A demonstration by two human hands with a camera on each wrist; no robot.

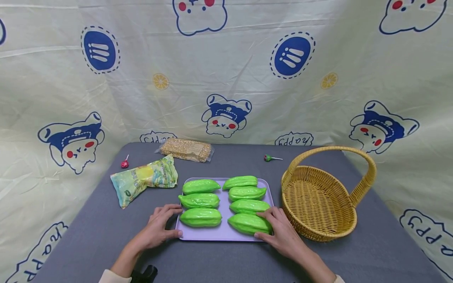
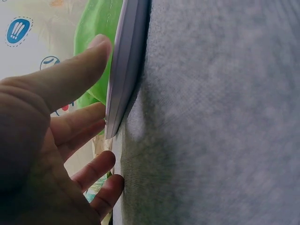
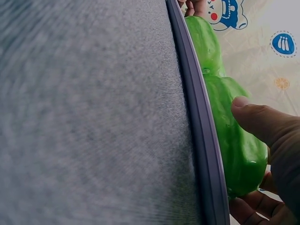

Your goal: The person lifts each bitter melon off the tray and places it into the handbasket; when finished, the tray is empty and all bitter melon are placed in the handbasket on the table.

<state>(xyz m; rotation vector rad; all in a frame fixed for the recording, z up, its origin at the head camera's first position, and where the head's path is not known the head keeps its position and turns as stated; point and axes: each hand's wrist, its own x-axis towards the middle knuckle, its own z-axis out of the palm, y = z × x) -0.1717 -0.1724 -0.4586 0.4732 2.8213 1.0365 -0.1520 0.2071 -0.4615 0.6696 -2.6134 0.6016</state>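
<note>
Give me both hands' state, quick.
Left hand: open, at the left edge of the tray.
Right hand: closed, holding the front-right gourd.

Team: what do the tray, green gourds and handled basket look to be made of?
Tray: probably moulded plastic, smooth lilac finish; even colour and a neat raised rim.
Green gourds: glossy, perhaps plastic or coated foam; bright highlights and near-uniform green suggest imitations, but real produce can't be excluded.
Handled basket: woven tan strands, slight sheen; wicker or plastic imitation, can't tell which.
</note>
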